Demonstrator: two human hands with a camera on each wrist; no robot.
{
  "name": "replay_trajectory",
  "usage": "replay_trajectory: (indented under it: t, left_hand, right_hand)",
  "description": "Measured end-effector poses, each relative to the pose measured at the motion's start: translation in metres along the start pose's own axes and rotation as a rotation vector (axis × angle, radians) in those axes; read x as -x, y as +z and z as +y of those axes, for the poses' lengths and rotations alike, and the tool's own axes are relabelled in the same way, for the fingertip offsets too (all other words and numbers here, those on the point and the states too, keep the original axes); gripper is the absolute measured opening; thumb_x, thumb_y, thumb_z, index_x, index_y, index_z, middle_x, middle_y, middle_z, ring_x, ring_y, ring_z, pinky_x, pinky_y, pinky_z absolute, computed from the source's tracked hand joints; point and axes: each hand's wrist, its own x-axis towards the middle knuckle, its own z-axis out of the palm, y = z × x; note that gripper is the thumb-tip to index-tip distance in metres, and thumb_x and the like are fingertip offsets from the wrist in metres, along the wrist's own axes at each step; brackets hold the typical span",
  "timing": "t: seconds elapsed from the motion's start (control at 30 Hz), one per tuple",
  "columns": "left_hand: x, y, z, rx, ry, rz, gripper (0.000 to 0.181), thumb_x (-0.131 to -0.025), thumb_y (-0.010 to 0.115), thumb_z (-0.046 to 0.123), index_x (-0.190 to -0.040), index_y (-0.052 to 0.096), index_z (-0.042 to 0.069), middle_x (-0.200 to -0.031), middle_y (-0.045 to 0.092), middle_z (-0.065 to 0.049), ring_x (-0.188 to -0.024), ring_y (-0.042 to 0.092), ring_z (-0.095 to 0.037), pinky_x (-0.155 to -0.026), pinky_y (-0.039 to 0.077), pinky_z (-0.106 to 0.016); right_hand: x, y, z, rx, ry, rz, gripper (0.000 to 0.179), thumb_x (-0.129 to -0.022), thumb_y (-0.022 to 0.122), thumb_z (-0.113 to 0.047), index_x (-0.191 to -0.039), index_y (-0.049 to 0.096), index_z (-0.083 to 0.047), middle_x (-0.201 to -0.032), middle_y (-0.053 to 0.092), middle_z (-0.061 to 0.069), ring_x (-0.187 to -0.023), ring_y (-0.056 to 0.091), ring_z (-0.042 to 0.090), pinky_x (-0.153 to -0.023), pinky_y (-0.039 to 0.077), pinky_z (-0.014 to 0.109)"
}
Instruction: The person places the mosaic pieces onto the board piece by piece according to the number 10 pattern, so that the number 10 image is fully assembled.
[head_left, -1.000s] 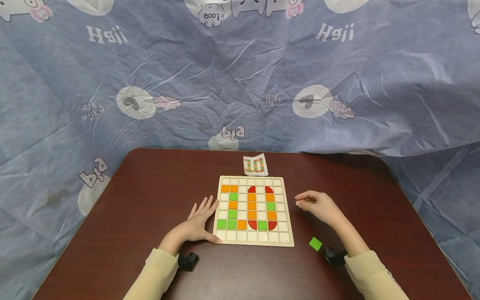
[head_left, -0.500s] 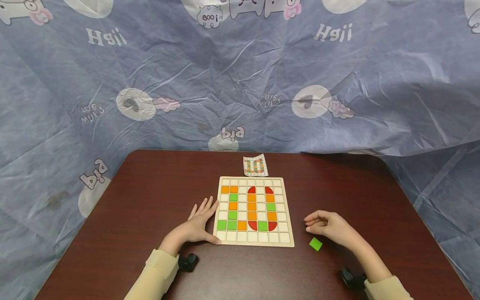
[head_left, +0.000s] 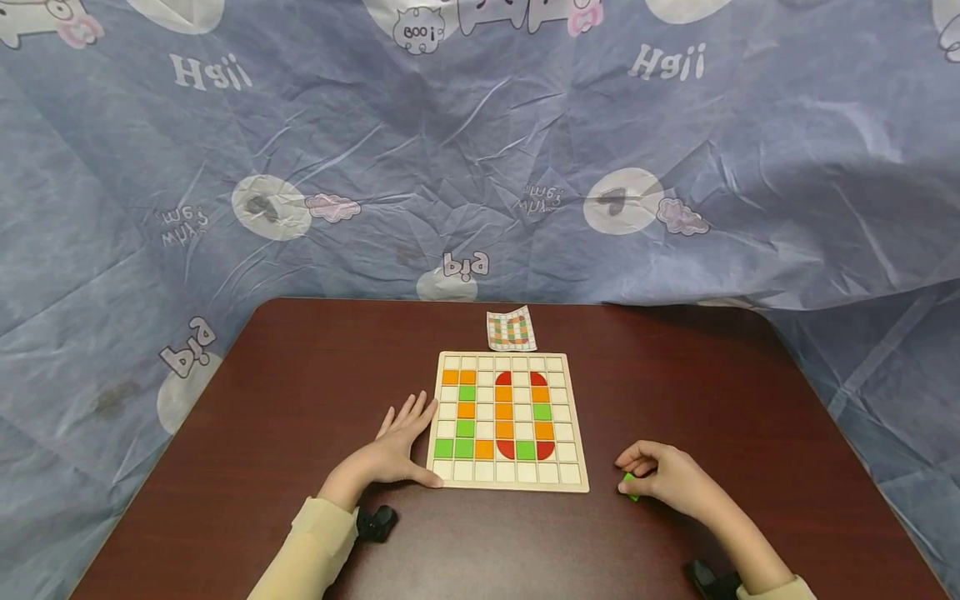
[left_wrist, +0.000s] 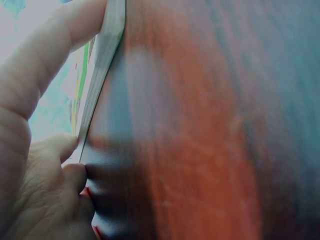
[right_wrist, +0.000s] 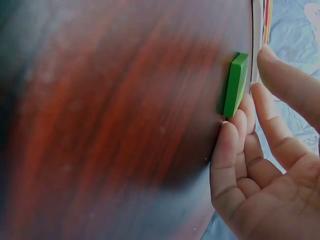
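My left hand lies spread at the left side of a pale wooden grid board. Its fingertips touch the left edge and its thumb the near left corner; the left wrist view shows the thumb against the board's edge. Orange and green square tiles and red rounded tiles fill some of the grid's cells. To the board's right, my right hand is over a loose green tile, partly hidden by the thumb. In the right wrist view the green tile lies on the table, fingers beside it, thumb apart.
A small paper card with a printed coloured grid lies behind the board. The dark brown table has rounded far corners. A blue printed cloth hangs behind it. Each wrist wears a black camera.
My right hand has moved from beside the board's right edge toward the near right, down to the loose green tile. My left hand and the board have stayed in place.
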Motion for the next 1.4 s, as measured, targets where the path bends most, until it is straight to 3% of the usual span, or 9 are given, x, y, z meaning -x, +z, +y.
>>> replay_trajectory:
  t: [0.37,0.6,0.8,1.2,1.4]
  left_hand:
    - [0.0,0.0,0.0,-0.006,0.001,-0.001,0.123,-0.071,0.088,0.04,-0.159,0.009,0.009,-0.166,-0.003,-0.016,-0.153,-0.008,-0.035,-0.121,-0.006,-0.06]
    - [0.001,0.0,0.001,0.012,0.002,-0.009,0.122,-0.071,0.088,0.04,-0.16,0.009,0.01,-0.166,-0.004,-0.015,-0.153,-0.008,-0.034,-0.121,-0.007,-0.059]
    - [0.002,-0.001,0.001,0.02,0.002,-0.008,0.122,-0.071,0.088,0.04,-0.16,0.009,0.01,-0.166,-0.004,-0.015,-0.154,-0.008,-0.034,-0.121,-0.007,-0.059]
    - [0.001,-0.002,0.001,0.022,0.012,0.0,0.122,-0.071,0.088,0.039,-0.159,0.009,0.009,-0.166,-0.004,-0.016,-0.153,-0.009,-0.035,-0.12,-0.007,-0.06]
    - [0.001,-0.001,0.001,0.012,0.007,0.001,0.122,-0.071,0.088,0.04,-0.159,0.01,0.009,-0.166,-0.003,-0.016,-0.154,-0.008,-0.034,-0.121,-0.007,-0.059]
  right_hand:
    - [0.002,0.005,-0.007,0.126,0.015,0.026,0.032,-0.07,0.088,-0.015,-0.095,0.067,-0.012,-0.093,0.059,0.0,-0.084,0.054,0.013,-0.068,0.047,0.023]
    - [0.005,0.009,-0.006,0.094,0.014,0.012,0.026,-0.072,0.085,-0.011,-0.089,0.065,-0.012,-0.077,0.059,-0.002,-0.069,0.052,0.009,-0.058,0.044,0.022]
    - [-0.001,0.006,-0.007,0.082,-0.017,0.034,0.023,-0.073,0.085,-0.014,-0.086,0.066,-0.012,-0.078,0.062,-0.003,-0.07,0.056,0.007,-0.06,0.046,0.021]
    - [-0.022,0.005,-0.023,-0.032,-0.012,0.133,0.022,-0.08,0.082,-0.021,-0.096,0.071,-0.011,-0.088,0.069,0.0,-0.079,0.063,0.01,-0.066,0.052,0.021]
    - [-0.035,0.008,-0.027,-0.201,-0.013,0.148,0.026,-0.083,0.078,-0.016,-0.105,0.07,-0.003,-0.096,0.072,0.007,-0.082,0.068,0.011,-0.07,0.055,0.023]
